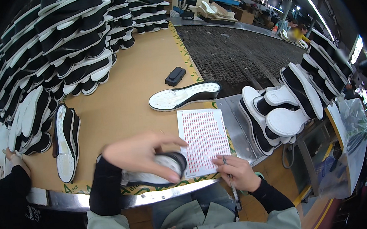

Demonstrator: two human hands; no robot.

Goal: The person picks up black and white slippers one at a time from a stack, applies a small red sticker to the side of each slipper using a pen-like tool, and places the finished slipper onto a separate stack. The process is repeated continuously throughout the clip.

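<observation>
My left hand (139, 154), smeared by motion, is above a shoe sole (156, 174) at the front edge of the table. Its thumb and fingers are apart, the fingertips near the left edge of a white sheet (203, 121) with rows of small red marks. My right hand (237, 172) rests at the sheet's lower right corner, closed on slim grey metal tweezers (233, 190). Beyond the sheet, another sole (184, 96), white inside with a black and white side, lies on its own. Whether my left hand touches the sole beneath it, I cannot tell.
Soles are stacked high (74, 37) at the back left, and more are piled (282, 111) at the right. A sole pair (68, 143) stands left. A black block (175, 76) lies near the mesh conveyor (238, 50). Another person's hand (10, 154) is at far left.
</observation>
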